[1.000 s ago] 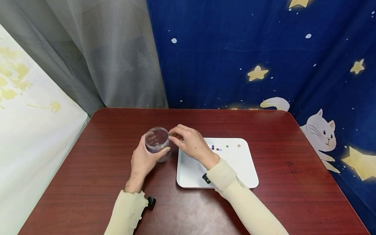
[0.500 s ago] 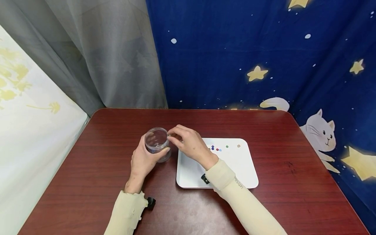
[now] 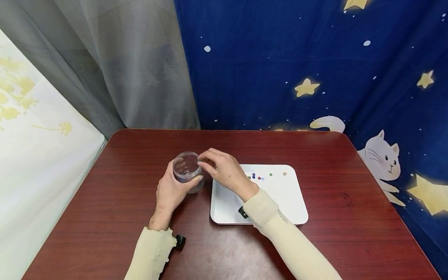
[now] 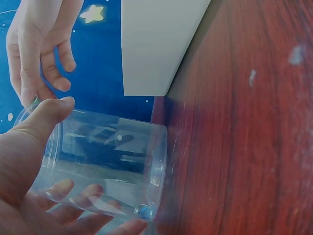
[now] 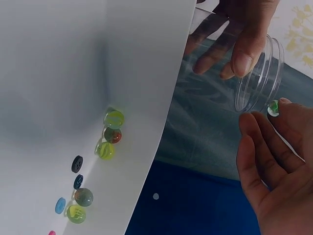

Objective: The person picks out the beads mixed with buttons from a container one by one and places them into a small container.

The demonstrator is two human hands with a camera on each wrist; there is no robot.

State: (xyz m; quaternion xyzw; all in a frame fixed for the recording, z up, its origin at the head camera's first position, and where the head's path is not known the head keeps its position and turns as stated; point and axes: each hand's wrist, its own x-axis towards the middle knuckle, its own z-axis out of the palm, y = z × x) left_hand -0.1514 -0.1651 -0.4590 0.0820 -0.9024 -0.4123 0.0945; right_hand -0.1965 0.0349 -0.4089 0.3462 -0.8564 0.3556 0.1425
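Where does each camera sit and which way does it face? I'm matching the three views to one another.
Head: above, looking forward and down at the table, both hands and sleeves.
Left wrist: low at the left hand, looking along the jar it grips toward the tray.
Right wrist: under the right hand, facing the jar mouth, the marble it pinches and the tray's marbles.
All views share jar and tray.

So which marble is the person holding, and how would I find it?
Start at the white tray on the red-brown table, then look just left of it to the clear jar gripped by the left hand. At the jar's rim, the right hand pinches a small green marble. It is the only marble up in fingertips; the other marbles lie on the tray.
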